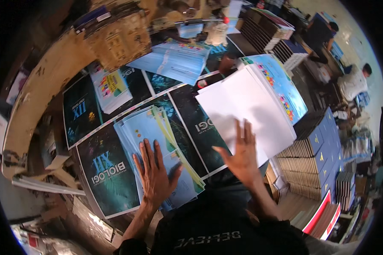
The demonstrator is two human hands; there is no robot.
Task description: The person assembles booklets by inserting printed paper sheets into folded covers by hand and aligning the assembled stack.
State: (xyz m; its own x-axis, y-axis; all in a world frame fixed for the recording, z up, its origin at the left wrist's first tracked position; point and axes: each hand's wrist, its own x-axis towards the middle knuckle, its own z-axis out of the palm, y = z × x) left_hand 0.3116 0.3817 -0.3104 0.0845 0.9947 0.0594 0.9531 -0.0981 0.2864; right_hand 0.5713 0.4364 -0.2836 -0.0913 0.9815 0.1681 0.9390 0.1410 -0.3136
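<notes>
Two paper piles are in play: light-blue printed stack [169, 158] lying askew on the near part of the dark printed sheets [108, 191], and white sheets [247, 102] to its right, reaching the near edge of the work surface.

Left hand [157, 182]: palm down over the blue stack, fingers out straight, thumb spread, nothing clasped. Right hand [244, 165]: open, thumb wide, fingers over the near side of the white sheets; no hold visible, contact can't be told.

Step in hand, my judgement: steadying or squaring the blue stack while reaching to the white pile. Next move would call for fingertips at a white sheet's edge, left palm keeping the blue leaves from sliding.

Further out: blue printed covers [281, 91] partly under the white sheets, fanned blue sheets [174, 59] and a small yellow-and-blue pile [112, 87] beyond. Blue-covered book stacks [312, 155] at right; two people [353, 85] in the background.
</notes>
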